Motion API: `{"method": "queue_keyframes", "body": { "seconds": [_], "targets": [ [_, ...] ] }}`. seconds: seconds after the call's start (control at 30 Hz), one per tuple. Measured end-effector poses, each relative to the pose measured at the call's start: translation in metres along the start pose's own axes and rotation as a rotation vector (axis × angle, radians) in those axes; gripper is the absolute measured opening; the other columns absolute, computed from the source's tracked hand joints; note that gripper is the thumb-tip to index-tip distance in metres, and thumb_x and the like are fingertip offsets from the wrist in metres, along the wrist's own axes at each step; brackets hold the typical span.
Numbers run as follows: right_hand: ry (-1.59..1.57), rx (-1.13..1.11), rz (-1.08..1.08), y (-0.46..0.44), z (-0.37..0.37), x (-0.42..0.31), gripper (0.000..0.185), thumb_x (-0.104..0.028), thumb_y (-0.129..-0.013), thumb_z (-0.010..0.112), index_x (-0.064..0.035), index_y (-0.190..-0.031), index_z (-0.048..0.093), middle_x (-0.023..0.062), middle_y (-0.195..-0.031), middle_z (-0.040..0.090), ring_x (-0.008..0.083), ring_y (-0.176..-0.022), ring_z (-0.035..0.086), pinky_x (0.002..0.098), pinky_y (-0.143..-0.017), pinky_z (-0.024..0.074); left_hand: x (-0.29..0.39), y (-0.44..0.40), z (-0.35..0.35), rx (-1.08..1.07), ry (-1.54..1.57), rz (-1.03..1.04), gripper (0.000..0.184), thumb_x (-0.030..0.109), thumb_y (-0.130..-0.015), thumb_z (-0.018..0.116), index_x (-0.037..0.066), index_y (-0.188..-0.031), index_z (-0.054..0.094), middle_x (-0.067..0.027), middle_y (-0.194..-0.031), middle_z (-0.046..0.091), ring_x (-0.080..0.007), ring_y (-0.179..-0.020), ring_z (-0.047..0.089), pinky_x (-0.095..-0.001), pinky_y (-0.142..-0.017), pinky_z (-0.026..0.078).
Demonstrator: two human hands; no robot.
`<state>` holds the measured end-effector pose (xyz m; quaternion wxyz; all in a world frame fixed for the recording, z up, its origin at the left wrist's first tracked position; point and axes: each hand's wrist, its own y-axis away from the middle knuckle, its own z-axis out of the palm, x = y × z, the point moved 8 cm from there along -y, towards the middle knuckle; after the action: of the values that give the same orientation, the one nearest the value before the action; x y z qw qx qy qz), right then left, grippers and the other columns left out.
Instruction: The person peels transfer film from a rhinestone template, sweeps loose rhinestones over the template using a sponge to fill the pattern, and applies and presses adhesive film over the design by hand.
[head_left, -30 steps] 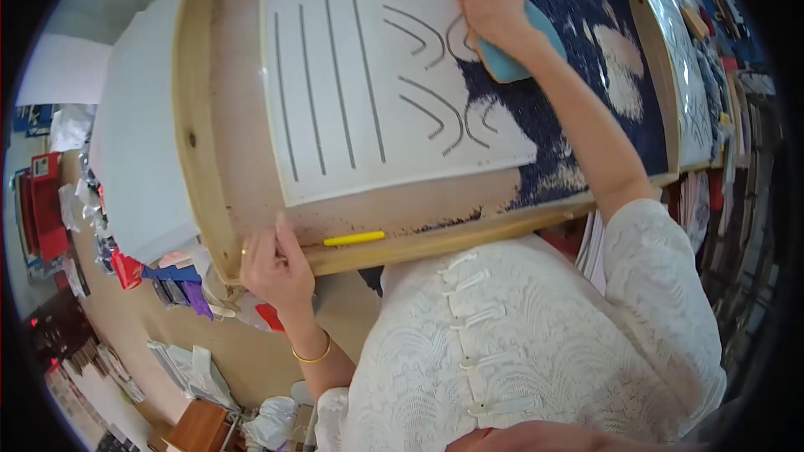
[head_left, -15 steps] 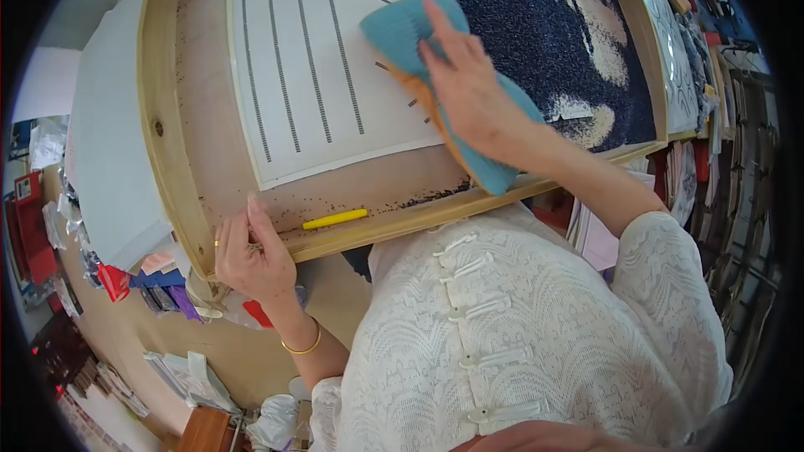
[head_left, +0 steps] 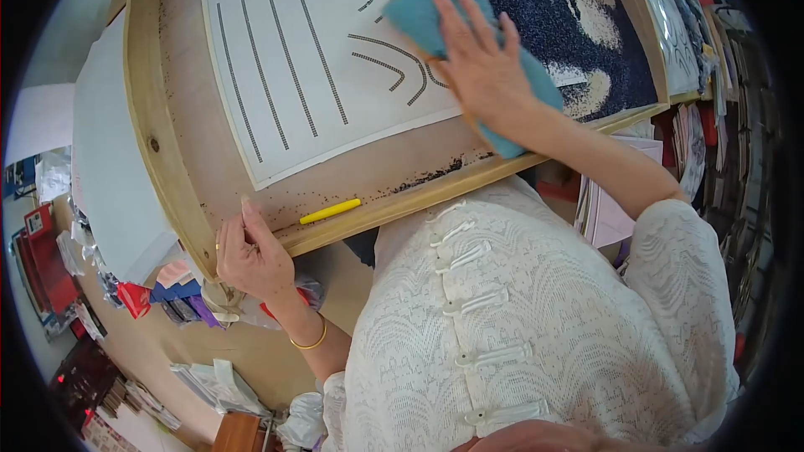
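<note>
My right hand (head_left: 494,84) lies flat with spread fingers on a thick blue cloth pad (head_left: 423,12) with an orange underside. The pad rests across a white sheet (head_left: 276,75) bearing rows and curves of small dark marks, beside a mass of dark navy grains (head_left: 544,12). My left hand (head_left: 255,255) is closed around the near left corner of a shallow wooden tray (head_left: 159,163), thumb pointing up. Just right of that thumb, a yellow stick-like tool (head_left: 331,211) lies inside the tray by its near rim.
Loose dark grains (head_left: 435,174) are scattered along the near rim. Pale patches (head_left: 590,4) show among the navy grains. Left of the tray is a white board (head_left: 105,176). Stacked papers (head_left: 624,184) stand below its right end, and bags and boxes sit on the floor.
My right hand and the pad have moved right and slightly away from me, uncovering more curved marks on the sheet. My left hand stays at the corner. The view has shifted slightly.
</note>
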<state>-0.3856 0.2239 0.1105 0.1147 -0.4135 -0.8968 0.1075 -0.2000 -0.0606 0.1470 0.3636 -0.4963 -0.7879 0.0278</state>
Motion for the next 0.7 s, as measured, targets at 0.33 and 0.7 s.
{"method": "queue_keyframes", "body": {
  "seconds": [0.33, 0.7],
  "targets": [
    [-0.442, 0.145, -0.129, -0.014, -0.019, 0.013, 0.029, -0.006, -0.090, 0.063, 0.0127, -0.112, 0.064, 0.0133, -0.164, 0.028, 0.0347, -0.124, 0.052, 0.0428, -0.101, 0.0497, 0.001, -0.001, 0.002, -0.022, -0.054, -0.016, 0.026, 0.012, -0.099, 0.065, -0.002, -0.078, 0.069, -0.0064, -0.062, 0.059, -0.0168, -0.052, 0.046, -0.0330, -0.051, 0.035],
    [-0.150, 0.054, -0.065, -0.051, 0.008, -0.024, 0.037, -0.024, -0.101, 0.058, 0.0054, -0.123, 0.064, 0.0098, -0.170, 0.008, 0.0336, -0.155, 0.016, 0.0728, -0.111, 0.0276, -0.003, 0.002, -0.001, -0.010, -0.045, -0.002, 0.027, 0.012, -0.100, 0.064, -0.003, -0.078, 0.068, -0.0068, -0.063, 0.059, -0.0171, -0.052, 0.044, -0.0330, -0.051, 0.034]
  ]
}}
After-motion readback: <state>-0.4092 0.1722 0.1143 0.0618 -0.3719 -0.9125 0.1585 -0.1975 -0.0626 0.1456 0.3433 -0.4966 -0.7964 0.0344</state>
